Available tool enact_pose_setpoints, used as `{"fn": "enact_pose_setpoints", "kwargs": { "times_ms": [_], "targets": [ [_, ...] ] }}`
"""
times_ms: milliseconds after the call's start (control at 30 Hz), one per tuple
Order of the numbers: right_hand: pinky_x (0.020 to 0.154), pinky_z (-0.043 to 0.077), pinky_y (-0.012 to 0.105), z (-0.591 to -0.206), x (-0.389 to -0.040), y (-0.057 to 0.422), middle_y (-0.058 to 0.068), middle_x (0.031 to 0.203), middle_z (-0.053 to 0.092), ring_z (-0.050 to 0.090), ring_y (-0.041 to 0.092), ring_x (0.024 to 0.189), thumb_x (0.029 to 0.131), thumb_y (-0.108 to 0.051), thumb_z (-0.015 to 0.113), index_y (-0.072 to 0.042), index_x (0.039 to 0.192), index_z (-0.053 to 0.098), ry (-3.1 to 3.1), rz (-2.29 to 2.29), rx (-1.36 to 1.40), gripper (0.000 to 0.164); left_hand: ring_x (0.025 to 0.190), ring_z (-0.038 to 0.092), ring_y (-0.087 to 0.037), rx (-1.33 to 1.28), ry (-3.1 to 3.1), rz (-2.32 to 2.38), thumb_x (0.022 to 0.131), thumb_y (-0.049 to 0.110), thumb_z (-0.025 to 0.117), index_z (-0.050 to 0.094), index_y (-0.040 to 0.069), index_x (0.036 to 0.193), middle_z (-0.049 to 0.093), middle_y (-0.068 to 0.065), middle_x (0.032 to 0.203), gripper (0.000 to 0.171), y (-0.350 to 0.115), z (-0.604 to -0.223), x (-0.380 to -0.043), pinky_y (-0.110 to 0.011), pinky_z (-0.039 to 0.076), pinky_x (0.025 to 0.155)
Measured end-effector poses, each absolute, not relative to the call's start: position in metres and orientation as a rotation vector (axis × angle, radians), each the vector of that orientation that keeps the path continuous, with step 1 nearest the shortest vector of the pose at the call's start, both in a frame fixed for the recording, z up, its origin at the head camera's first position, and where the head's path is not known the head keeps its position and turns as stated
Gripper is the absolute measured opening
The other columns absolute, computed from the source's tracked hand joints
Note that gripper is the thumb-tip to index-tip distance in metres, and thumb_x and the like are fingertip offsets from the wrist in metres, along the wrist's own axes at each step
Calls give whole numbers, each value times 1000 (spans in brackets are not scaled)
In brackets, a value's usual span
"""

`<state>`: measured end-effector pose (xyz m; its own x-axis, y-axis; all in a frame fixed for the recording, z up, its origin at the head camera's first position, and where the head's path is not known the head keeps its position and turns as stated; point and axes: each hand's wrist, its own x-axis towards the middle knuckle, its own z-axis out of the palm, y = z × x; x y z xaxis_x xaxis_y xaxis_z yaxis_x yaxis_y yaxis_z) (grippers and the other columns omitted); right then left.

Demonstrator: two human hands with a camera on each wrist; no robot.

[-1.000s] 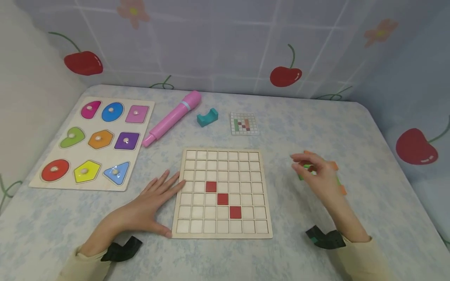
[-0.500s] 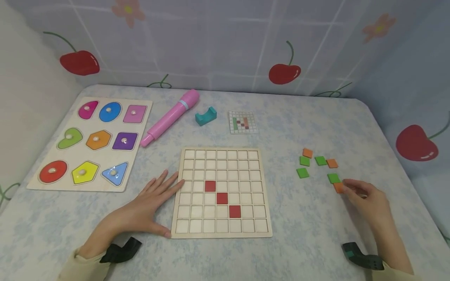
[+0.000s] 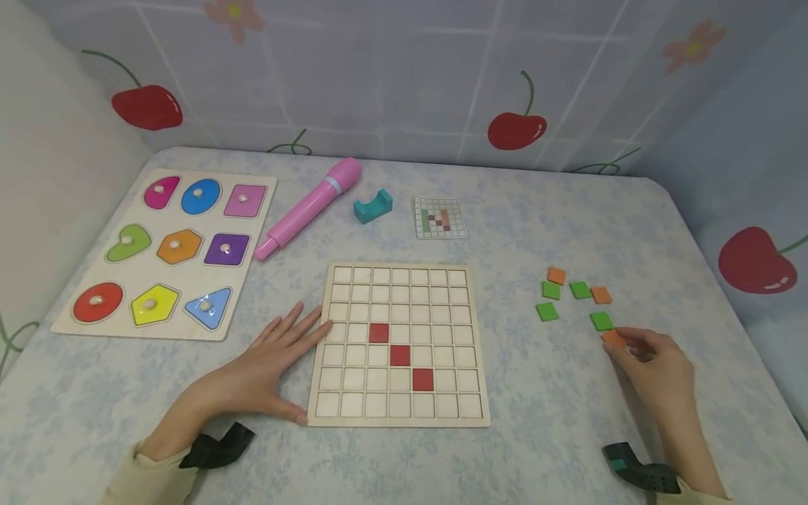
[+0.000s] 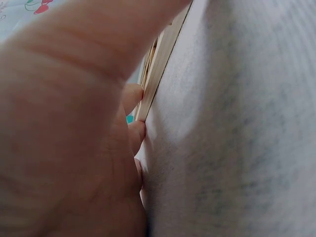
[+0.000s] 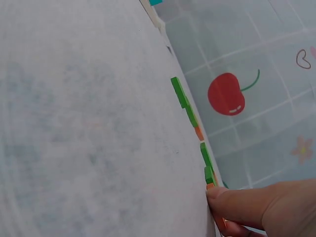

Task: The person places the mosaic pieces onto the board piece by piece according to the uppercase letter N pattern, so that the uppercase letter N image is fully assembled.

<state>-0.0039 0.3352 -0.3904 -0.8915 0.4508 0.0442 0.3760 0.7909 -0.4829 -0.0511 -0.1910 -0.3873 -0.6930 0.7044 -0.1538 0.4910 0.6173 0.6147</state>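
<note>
Both arms (image 3: 182, 415) reach forward in cream cloth sleeves (image 3: 151, 480). The bare left hand (image 3: 265, 372) lies palm down, its fingers (image 3: 311, 341) spread and its thumb (image 3: 287, 409) out wide. The bare right hand (image 3: 659, 368) bends, its thumb and finger pinching.

Orange tile (image 3: 614, 339) pinched by right fingers (image 3: 628, 360), green tile (image 3: 602, 321) just beside, flat wooden grid board (image 3: 358, 406), diagonal red squares (image 3: 400, 355)

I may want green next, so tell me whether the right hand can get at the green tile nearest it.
Likely yes: the green tile lies uncovered just beyond the orange tile that the right hand pinches, though it would probably have to let go first.
</note>
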Motion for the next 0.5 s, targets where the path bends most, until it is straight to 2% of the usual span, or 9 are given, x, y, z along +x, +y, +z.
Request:
{"fn": "enact_pose_setpoints", "kwargs": {
  "times_ms": [167, 300, 367, 500],
  "targets": [
    [64, 37, 33, -386, -5, 336, 18, 97, 57, 51, 25, 82, 87, -16, 67, 5, 116, 62, -2829, 684, -643, 36, 138, -14, -27, 954, 2463, 760, 60, 66, 74, 13, 17, 152, -1, -5, 156, 120, -192, -387, -52, -48, -5, 108],
    [61, 38, 23, -378, -3, 340, 15, 102, 59, 47, 8, 78, 88, -25, 66, 1, 118, 63, -2806, 756, -632, 40, 138, -14, -28, 962, 2462, 759, 60, 66, 74, 13, 16, 152, -1, -5, 156, 121, -191, -387, -52, -49, -5, 107],
    [60, 38, 21, -375, -3, 343, 15, 106, 58, 45, 6, 77, 88, -25, 67, 0, 119, 62, -2784, 791, -624, 40, 138, -14, -27, 962, 2461, 758, 60, 66, 74, 13, 16, 152, -1, -5, 156, 121, -191, -387, -52, -49, -4, 107],
    [63, 37, 18, -378, -11, 347, 2, 106, 58, 46, 0, 80, 87, -26, 68, -5, 119, 64, -2702, 814, -441, 39, 138, -14, -27, 951, 2460, 747, 60, 67, 73, 12, 17, 152, -2, -4, 156, 121, -192, -387, -52, -50, -4, 107]
  ]
}}
